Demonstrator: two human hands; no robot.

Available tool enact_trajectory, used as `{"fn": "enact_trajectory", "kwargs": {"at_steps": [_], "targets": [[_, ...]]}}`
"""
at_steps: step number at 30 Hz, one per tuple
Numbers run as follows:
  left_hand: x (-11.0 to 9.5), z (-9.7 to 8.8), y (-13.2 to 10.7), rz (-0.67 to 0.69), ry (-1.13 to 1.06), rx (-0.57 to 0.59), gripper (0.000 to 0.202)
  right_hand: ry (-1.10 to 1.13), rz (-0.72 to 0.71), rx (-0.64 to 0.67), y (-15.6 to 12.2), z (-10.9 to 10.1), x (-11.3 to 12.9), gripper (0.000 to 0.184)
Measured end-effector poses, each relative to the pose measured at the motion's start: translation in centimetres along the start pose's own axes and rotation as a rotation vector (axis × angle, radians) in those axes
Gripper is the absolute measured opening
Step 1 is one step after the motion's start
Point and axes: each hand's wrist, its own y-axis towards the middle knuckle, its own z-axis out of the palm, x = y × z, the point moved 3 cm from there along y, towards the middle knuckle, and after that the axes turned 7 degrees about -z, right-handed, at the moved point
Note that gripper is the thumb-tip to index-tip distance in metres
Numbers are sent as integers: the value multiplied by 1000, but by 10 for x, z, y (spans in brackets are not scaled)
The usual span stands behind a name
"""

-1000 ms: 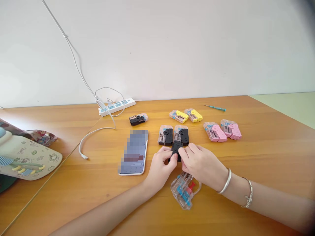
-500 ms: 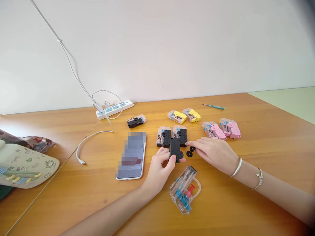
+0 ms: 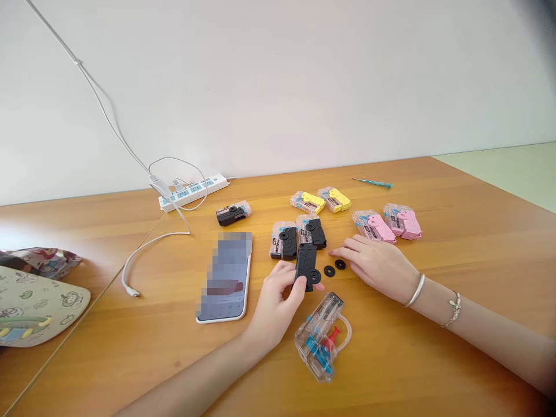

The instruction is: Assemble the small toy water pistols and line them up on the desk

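My left hand is closed on a black plastic casing with a round disc at its lower right, thumb on top. My right hand has its fingers stretched out over the table and holds nothing visible. Just left of its fingertips lie two small flat black rings, one ring slightly nearer to me than the other ring. Below the casing rests a clear toy water gun with blue inner parts and a red piece. Two black-and-clear folded toy water guns lie behind the casing.
Two yellow toys and two pink toys lie farther back, with a screwdriver behind them. Left of my hands are a phone, another black toy, a power strip, a white cable and a patterned bag.
The view has shifted a little. My right fingers have drawn off the farther black ring, which now lies flat and uncovered. My left hand keeps the black casing.
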Motion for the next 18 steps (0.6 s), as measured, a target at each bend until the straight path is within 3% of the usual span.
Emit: {"fn": "enact_trajectory", "kwargs": {"at_steps": [10, 14, 18], "targets": [[-1, 1, -1, 36, 9, 18, 38, 252, 63, 37, 1, 0, -6, 7], [-1, 1, 0, 51, 14, 24, 37, 514, 200, 3, 2, -1, -8, 4], [0, 2, 1, 42, 31, 45, 36, 905, 279, -91, 6, -13, 6, 10]]}}
